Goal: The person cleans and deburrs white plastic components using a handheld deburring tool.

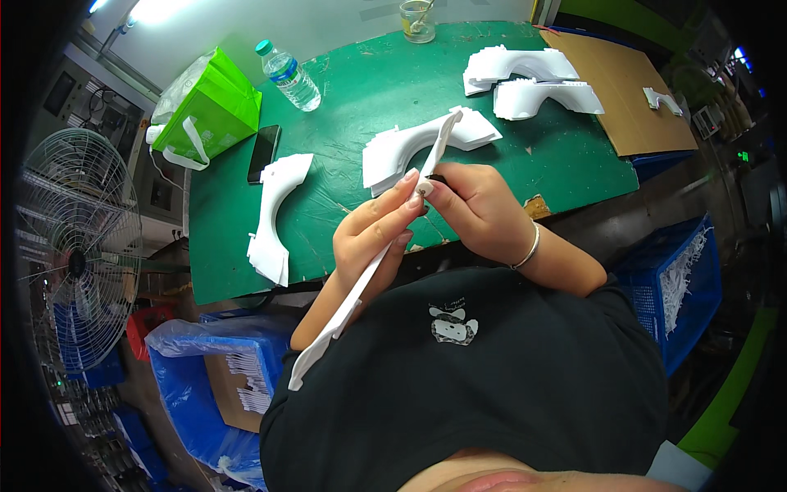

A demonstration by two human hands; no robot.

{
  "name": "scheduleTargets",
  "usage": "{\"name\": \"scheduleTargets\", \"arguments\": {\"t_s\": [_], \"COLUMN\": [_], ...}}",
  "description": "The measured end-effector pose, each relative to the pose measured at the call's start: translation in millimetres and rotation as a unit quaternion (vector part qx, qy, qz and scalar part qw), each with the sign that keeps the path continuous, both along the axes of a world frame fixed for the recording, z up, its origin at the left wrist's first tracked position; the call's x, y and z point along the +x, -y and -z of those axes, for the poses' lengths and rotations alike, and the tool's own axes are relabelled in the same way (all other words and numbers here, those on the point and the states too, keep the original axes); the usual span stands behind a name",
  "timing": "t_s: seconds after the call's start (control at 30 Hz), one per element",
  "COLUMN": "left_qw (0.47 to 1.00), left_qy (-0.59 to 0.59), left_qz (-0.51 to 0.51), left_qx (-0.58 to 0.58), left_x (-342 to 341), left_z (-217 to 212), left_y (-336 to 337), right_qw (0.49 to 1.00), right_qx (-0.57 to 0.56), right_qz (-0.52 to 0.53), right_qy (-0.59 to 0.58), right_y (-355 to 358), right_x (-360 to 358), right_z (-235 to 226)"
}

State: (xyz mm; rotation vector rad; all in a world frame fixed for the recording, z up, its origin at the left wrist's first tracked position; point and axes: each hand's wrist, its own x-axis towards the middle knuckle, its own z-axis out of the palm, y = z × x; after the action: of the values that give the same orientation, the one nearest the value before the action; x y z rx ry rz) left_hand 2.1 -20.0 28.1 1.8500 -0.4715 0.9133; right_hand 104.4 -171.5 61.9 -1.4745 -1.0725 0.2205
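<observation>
No wording reads clearly. A blue paper-like label [284, 72] wraps the clear plastic bottle [307, 95]; tiny pale lettering [447, 303] marks the black fabric T-shirt [533, 385].

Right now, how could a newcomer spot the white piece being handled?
Find the big green table, then its near edge, where the left hand and right hand meet. Their fingers hold a long, thin white piece that slants down over the black T-shirt. Unlike the arched white stacks lying on the table, it is held up and seen nearly edge-on.
</observation>
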Motion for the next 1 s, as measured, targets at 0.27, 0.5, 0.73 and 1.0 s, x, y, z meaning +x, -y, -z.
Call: {"name": "scheduleTargets", "arguments": {"t_s": [0.27,0.5,0.73,1.0], "left_qw": [0.964,0.925,0.907,0.927], "left_qy": [-0.128,-0.205,-0.211,-0.159], "left_qz": [-0.018,0.095,0.172,0.163], "left_qx": [-0.232,-0.306,-0.321,-0.298], "left_x": [-5.4,-2.1,1.0,4.5], "left_z": [-2.2,-1.2,5.8,-0.3], "left_y": [-9.2,-1.8,-3.7,-6.0], "right_qw": [0.992,0.977,0.984,0.994], "right_qx": [-0.022,0.046,0.02,0.016], "right_qz": [0.094,0.13,0.111,0.042], "right_qy": [0.086,0.163,0.138,0.098], "right_y": [4.9,-9.9,-8.4,1.5], "right_x": [21.3,20.3,22.7,22.0], "right_z": [-3.8,3.5,2.0,-3.5]}}
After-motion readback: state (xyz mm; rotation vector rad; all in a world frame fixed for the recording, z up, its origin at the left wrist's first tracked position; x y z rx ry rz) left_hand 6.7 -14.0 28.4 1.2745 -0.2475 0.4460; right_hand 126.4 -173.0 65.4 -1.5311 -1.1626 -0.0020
